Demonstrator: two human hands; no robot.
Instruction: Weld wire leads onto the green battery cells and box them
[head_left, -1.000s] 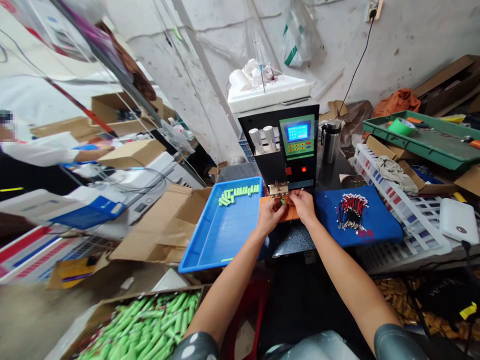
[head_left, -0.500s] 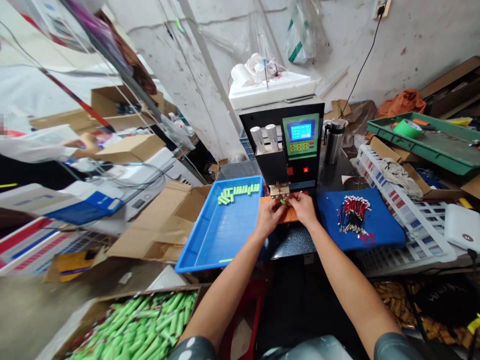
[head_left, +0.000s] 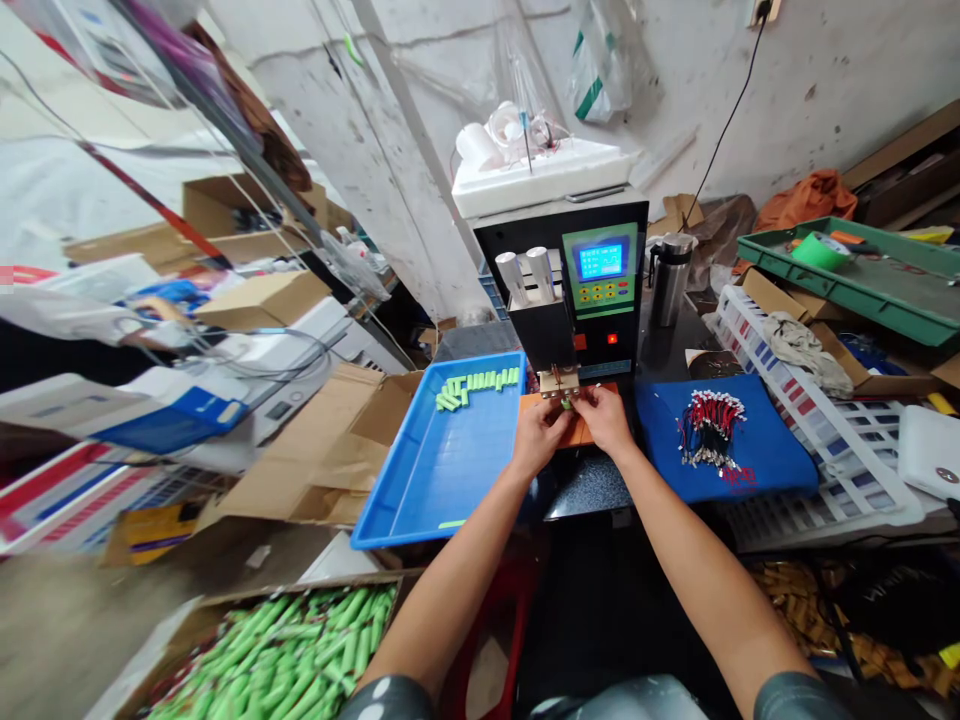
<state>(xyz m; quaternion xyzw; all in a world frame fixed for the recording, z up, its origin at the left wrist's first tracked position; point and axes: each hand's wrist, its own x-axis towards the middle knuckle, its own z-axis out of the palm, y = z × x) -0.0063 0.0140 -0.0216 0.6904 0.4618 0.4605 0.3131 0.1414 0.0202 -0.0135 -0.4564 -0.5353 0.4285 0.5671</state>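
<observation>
So the big black machine (head_left: 517,235) stood at the back of the bench, screen lit, with a long blue tray (head_left: 439,480) on one side and a blue cloth (head_left: 652,430) on the other. An orange board (head_left: 581,432) lay under the machine's front end, and a bunch of red and black wires (head_left: 709,430) sat on the cloth. The left hand (head_left: 536,435) was nearly closed, fingertips on a little green cylinder (head_left: 566,404) right below the machine's tip, over the board. The right hand (head_left: 609,422) was curled in beside it, but I couldn't tell if it had hold of anything. I'd guess the cylinder was stiff, fairly light and kinda slick, so pinching its sides made sense, fingers off the end nearest the tip. Its wrap probably scuffed easily, so a gentle grip seemed best.
</observation>
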